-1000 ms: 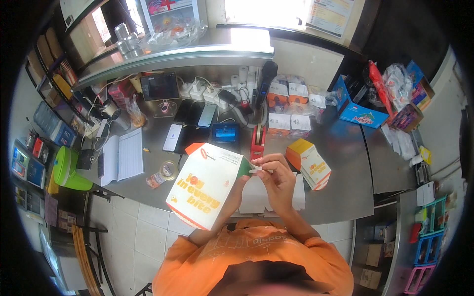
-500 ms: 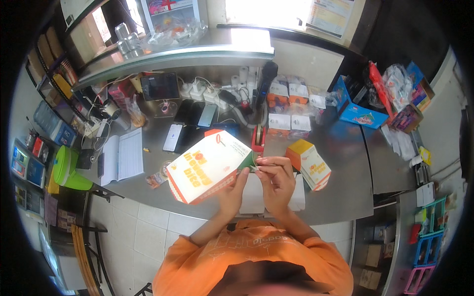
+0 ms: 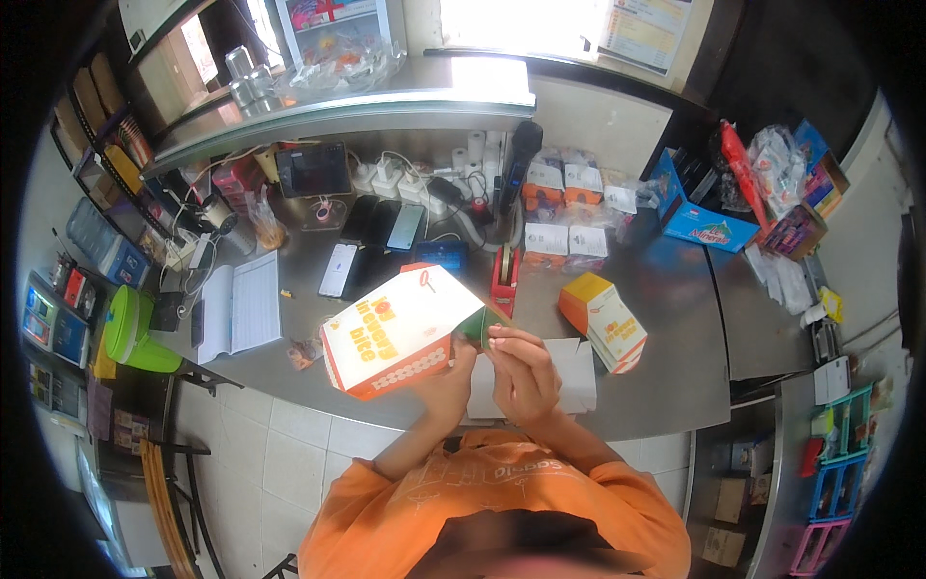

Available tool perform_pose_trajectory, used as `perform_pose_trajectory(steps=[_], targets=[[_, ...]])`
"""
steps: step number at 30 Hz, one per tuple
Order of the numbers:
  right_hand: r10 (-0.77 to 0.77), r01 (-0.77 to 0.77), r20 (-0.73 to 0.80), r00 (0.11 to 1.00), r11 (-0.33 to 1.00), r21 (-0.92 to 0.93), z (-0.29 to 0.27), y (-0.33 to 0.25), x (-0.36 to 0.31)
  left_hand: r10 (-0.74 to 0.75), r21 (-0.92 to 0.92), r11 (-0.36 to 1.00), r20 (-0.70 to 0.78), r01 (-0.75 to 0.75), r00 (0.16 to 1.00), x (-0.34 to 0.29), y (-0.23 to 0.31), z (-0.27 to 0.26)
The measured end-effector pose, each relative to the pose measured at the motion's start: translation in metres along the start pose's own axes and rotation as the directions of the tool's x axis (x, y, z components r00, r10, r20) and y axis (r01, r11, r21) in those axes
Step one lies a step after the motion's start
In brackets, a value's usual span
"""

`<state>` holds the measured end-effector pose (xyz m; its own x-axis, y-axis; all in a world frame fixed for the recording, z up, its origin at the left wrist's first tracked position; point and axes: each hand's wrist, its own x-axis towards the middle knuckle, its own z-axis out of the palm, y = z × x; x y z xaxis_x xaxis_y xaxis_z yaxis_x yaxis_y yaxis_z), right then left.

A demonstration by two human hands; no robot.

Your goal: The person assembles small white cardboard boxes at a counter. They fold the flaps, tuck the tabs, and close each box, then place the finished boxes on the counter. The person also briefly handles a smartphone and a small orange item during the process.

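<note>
A white and orange cardboard food box [image 3: 397,318] is held tilted over the counter, its printed side up. My left hand [image 3: 447,391] grips it from below near its right end, fingers mostly hidden under the box. My right hand [image 3: 526,376] pinches the green end flap [image 3: 490,330] of this box between thumb and fingers. Below my hands lie white flat cardboard pieces [image 3: 576,372], partly covered. Another orange, yellow and white box [image 3: 606,323] lies on the counter to the right of my right hand.
A red tape dispenser [image 3: 503,280] stands just beyond the box. Phones [image 3: 338,269], cables and a tablet [image 3: 313,169] crowd the back left, near an open notebook [image 3: 253,304]. Wrapped packs [image 3: 566,241] and a blue carton [image 3: 707,227] stand at the back right.
The box has tipped and shifted slightly, showing more of its front side. My right hand has moved a little down and left, turning the green flap.
</note>
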<state>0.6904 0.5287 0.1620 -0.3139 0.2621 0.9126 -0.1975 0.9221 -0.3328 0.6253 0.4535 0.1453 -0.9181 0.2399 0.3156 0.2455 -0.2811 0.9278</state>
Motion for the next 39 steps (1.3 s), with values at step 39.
perform_pose_trajectory(steps=[39], targets=[[0.386, -0.435, 0.209, 0.898, 0.72, 0.541, -0.004, 0.018, 0.006, -0.116, 0.221, 0.975, 0.485, 0.007, 0.867, 0.018, 0.011, -0.029]])
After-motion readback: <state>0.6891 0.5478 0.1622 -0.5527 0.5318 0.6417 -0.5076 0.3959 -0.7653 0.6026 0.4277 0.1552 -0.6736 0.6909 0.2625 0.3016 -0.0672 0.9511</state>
